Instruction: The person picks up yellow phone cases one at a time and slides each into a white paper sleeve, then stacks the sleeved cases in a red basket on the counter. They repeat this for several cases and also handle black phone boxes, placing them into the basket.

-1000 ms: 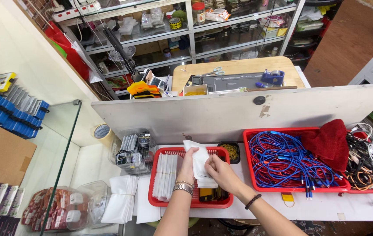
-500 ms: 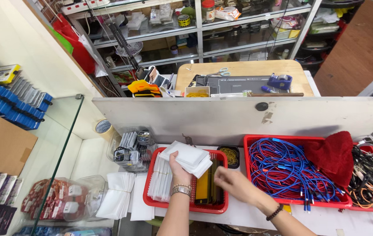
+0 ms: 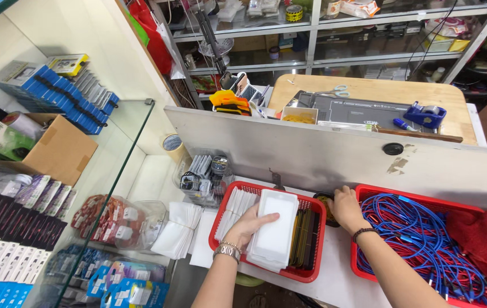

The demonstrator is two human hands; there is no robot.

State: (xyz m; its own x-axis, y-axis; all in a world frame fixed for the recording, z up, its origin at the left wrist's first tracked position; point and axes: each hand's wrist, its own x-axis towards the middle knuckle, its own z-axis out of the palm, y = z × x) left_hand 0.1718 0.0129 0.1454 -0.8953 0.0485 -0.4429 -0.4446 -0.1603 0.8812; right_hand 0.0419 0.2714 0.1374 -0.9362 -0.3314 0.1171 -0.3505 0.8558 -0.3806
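Observation:
My left hand [image 3: 247,227], with a wristwatch, grips a stack of flat white packets [image 3: 274,231] over a red basket [image 3: 306,276]. The basket holds more white packets [image 3: 235,207] on its left and dark and yellow flat items [image 3: 304,236] on its right. My right hand [image 3: 346,208], with a dark bead bracelet, reaches to a small dark round container [image 3: 324,200] between this basket and a second red basket [image 3: 363,268]; its fingers curl at the container's rim. That second basket is full of blue cables [image 3: 414,236].
A red cloth [image 3: 483,239] lies on the cable basket. A white partition [image 3: 334,154] stands behind the baskets, with a wooden desk [image 3: 369,91] and blue tape dispenser [image 3: 425,114] beyond. A clear tub of small parts [image 3: 204,177], a glass counter [image 3: 112,188] and a cardboard box [image 3: 55,148] sit left.
My left hand has lowered the white stack into the left red basket. My right hand has let go of the stack and moved up right to the small dark container.

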